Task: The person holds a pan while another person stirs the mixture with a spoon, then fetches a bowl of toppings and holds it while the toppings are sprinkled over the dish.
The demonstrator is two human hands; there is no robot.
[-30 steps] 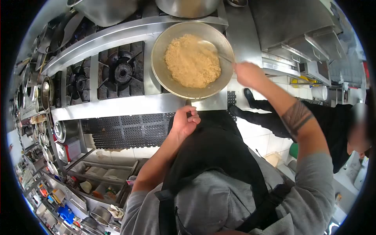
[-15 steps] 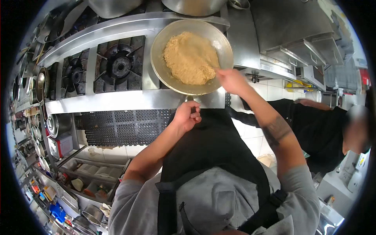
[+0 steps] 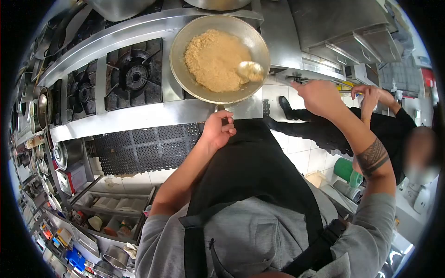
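Note:
A wide metal pan (image 3: 184,79) sits on the stove, holding a heap of light brown crumbly food (image 3: 214,60). My left hand (image 3: 219,128) is wrapped round the pan's handle (image 3: 219,107) at the near rim. My right hand (image 3: 320,96), to the right of the pan, grips the handle of a large metal spoon (image 3: 251,71). The spoon's bowl is over the right side of the pan, at the edge of the food, and its handle is blurred by motion.
Left of the pan are bare burners (image 3: 136,77). Large pots (image 3: 121,8) stand behind. A co-worker in black (image 3: 382,127) stands at the right, hands together. A perforated mat (image 3: 148,148) lies below the stove edge.
My right hand and the spoon have swung out of the food towards the right. My left hand stays on the pan handle. The co-worker's hands have come into view.

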